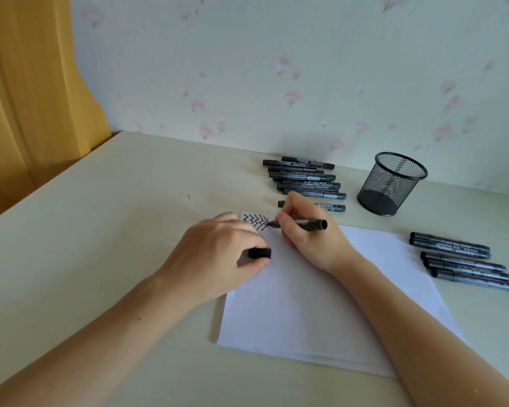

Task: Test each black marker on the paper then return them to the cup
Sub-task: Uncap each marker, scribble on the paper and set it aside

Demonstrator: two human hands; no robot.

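At the far left corner of the white sheet of paper (pixel 321 292), the right hand (pixel 309 230) pinches an uncapped black marker (pixel 301 224) — tip on black zigzags (pixel 254 222). Just left, the left hand (pixel 218 257) pinches its black cap (pixel 259 253). Beyond the grip lie black markers (pixel 304 180); right of it — an empty black mesh cup (pixel 391 183).

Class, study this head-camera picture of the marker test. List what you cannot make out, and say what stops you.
1. Print on the marker pile: too small and blurred in the head view.
2. Inside of the mesh cup: seen only dimly through the mesh.
3. Left edge of the zigzag marks: covered by the left hand.
4. Marker behind the right hand: its middle is hidden.
5. Tip contact of the held marker with the paper: too small.
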